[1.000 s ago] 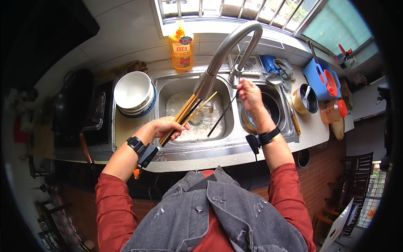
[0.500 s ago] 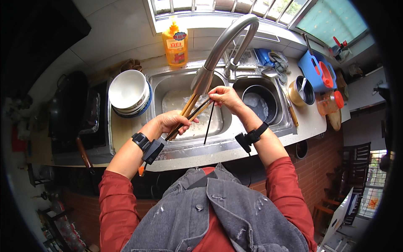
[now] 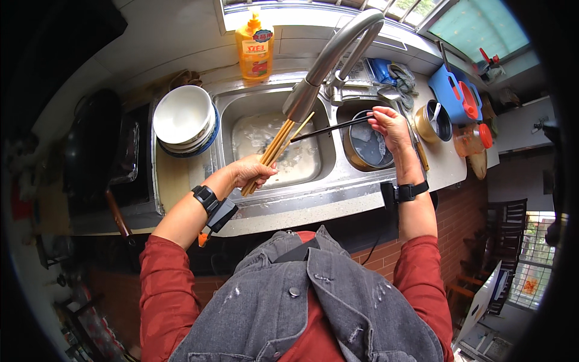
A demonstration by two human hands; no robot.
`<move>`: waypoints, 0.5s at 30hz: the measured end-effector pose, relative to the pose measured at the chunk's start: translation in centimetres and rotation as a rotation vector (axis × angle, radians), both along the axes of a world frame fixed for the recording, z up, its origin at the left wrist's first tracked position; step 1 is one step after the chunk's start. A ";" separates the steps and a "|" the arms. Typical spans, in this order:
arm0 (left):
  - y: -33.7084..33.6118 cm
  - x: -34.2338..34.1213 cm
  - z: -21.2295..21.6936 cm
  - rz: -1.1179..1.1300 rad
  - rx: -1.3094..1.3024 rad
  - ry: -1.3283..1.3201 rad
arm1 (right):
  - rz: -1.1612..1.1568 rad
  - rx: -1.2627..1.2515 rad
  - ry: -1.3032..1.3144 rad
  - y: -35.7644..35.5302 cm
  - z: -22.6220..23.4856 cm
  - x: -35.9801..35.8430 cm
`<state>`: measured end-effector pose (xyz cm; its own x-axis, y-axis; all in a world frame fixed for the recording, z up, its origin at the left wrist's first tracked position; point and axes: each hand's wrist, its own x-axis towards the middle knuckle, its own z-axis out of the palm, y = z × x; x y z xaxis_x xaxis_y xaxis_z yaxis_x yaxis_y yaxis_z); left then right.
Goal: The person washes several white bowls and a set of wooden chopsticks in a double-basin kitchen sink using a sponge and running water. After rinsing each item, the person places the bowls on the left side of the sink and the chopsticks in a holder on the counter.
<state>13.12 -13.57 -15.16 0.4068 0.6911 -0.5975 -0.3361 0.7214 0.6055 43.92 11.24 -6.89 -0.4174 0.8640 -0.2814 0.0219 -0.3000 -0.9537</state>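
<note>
My left hand point(image 3: 255, 172) is closed round a bundle of wooden chopsticks point(image 3: 278, 143) over the left sink basin point(image 3: 226, 120). The bundle slants up to the faucet head point(image 3: 300, 102), and its upper ends are close beneath it. One of these sticks leans out to the right of the others. My right hand point(image 3: 389, 125) pinches dark chopsticks point(image 3: 335, 128) by one end, above the right basin. They stretch leftward, with their far ends near the wooden bundle. Below my right hand, a dark pot point(image 3: 354, 158) with water and suds stands in the right basin.
Stacked bowls point(image 3: 183, 113) stand left of the sink, and an orange pump bottle point(image 3: 255, 48) behind it. On the right are a blue container point(image 3: 446, 90), a cup with a spoon point(image 3: 426, 123) and a red-lidded jar point(image 3: 470, 142). A wok point(image 3: 96, 145) lies far left.
My right hand has moved right, drawing the dark chopsticks away from the bundle over to the right basin. My left hand keeps the wooden ones. The view has shifted slightly.
</note>
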 end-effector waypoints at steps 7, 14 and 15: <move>1.8 1.4 -1.1 0.208 -0.035 -0.111 | -0.066 -0.356 0.240 -1.6 -2.5 0.7; 3.9 1.9 0.2 0.151 0.043 -0.495 | -0.030 -0.130 -0.070 -4.0 -3.6 -1.3; 3.9 1.9 0.4 0.130 0.051 -0.404 | -0.040 -0.085 -0.106 -4.3 -3.4 -1.6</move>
